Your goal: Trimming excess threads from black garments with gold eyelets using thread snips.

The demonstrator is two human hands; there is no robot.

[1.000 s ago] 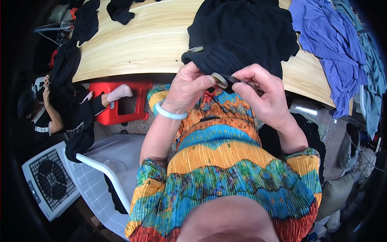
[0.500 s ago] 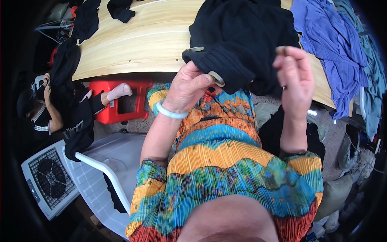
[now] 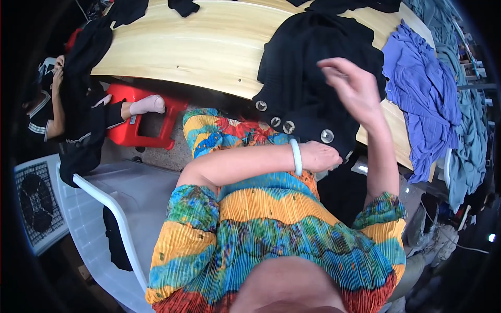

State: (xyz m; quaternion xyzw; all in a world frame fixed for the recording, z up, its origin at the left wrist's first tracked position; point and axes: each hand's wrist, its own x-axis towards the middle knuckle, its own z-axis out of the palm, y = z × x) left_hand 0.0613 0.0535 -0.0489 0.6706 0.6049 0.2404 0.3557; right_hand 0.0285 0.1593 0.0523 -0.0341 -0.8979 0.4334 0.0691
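The left hand (image 3: 319, 156) holds a black garment (image 3: 308, 57), right hand (image 3: 357, 94) raised.

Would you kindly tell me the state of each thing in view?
Wooden table: partly covered by garments
Black garment: rumpled, overhanging the near edge
Buttons: spaced along the black garment's near side
Left hand: pinching the black garment's edge
Right hand: raised above the black garment, blurred, grip unclear
Purple garment: crumpled, overhanging the table
Bracelet: worn on the left wrist

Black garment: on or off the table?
Partly off: the black garment lies mostly on the wooden table, but its buttoned edge extends past the front, by the left hand.
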